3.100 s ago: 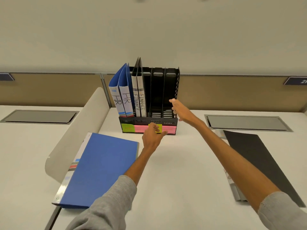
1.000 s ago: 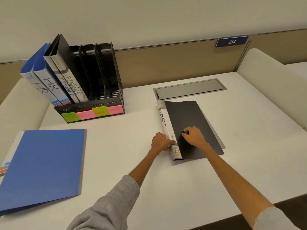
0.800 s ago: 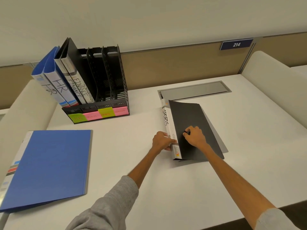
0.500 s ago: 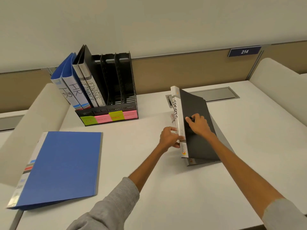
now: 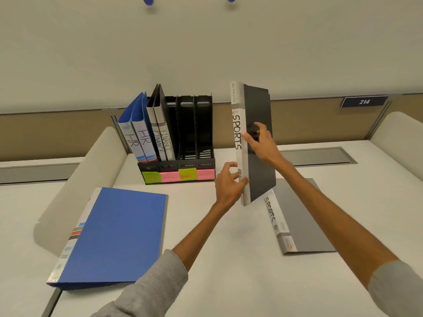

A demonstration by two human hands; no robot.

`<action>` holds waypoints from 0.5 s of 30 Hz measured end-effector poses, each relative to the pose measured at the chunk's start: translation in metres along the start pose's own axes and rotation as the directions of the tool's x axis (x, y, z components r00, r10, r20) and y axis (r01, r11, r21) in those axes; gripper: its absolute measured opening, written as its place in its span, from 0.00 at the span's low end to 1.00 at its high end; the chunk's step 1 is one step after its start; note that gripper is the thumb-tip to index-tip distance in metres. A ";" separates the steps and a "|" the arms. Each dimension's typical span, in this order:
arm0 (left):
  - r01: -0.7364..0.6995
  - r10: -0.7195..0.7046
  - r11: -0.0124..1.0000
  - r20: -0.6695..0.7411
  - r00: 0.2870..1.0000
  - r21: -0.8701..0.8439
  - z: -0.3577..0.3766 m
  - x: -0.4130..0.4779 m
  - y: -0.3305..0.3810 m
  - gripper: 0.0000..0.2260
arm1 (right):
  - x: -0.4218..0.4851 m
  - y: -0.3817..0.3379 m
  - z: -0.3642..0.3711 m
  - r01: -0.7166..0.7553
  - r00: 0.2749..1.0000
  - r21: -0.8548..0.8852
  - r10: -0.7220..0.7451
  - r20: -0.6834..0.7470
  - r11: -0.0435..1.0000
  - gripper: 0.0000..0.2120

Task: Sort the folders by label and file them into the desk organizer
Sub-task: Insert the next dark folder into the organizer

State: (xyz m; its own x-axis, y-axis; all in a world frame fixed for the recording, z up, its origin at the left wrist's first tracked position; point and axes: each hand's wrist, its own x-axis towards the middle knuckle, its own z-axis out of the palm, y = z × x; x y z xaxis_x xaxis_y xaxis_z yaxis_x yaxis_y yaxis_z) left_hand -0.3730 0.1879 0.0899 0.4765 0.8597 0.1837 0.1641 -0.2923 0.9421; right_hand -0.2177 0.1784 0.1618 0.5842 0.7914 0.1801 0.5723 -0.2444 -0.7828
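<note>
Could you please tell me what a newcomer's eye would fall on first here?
A thin black folder with SPORTS on its white spine is held upright mid-frame, left hand at its lower spine, right hand on its cover. Behind it to the left, a black slotted desk organizer holds blue HR folders and black FINANCE folders. A large blue folder lies flat on the left of the white desk, a grey SPORTS folder on the right.
</note>
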 end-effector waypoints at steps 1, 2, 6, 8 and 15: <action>-0.017 0.018 1.000 -0.028 0.999 0.002 -0.007 0.003 0.000 0.20 | 0.004 -0.013 0.003 0.029 1.000 0.009 -0.029 0.004 1.000 0.37; -0.030 0.030 1.000 -0.050 0.998 0.005 -0.014 0.006 0.000 0.20 | 0.008 -0.025 0.006 0.056 0.998 0.018 -0.056 0.008 0.998 0.37; -0.068 0.069 0.998 -0.105 0.992 0.010 -0.041 0.016 -0.003 0.21 | 0.019 -0.066 0.021 0.137 0.990 0.044 -0.138 0.019 0.990 0.37; -0.080 0.082 0.997 -0.123 0.989 0.019 -0.052 0.019 -0.007 0.21 | 0.020 -0.078 0.031 0.156 0.987 0.036 -0.157 0.026 0.987 0.37; -0.085 0.095 0.994 -0.177 0.980 0.064 -0.079 0.019 -0.031 0.21 | 0.016 -0.097 0.068 0.165 0.985 -0.040 -0.162 0.062 0.986 0.42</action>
State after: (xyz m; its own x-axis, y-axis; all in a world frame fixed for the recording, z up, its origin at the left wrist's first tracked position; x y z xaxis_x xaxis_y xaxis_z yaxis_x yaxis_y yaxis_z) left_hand -0.4369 0.2457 0.0865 0.3299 0.8885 0.3189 0.1785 -0.3904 0.9032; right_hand -0.3033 0.2532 0.2000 0.4467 0.8538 0.2674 0.6831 -0.1325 -0.7182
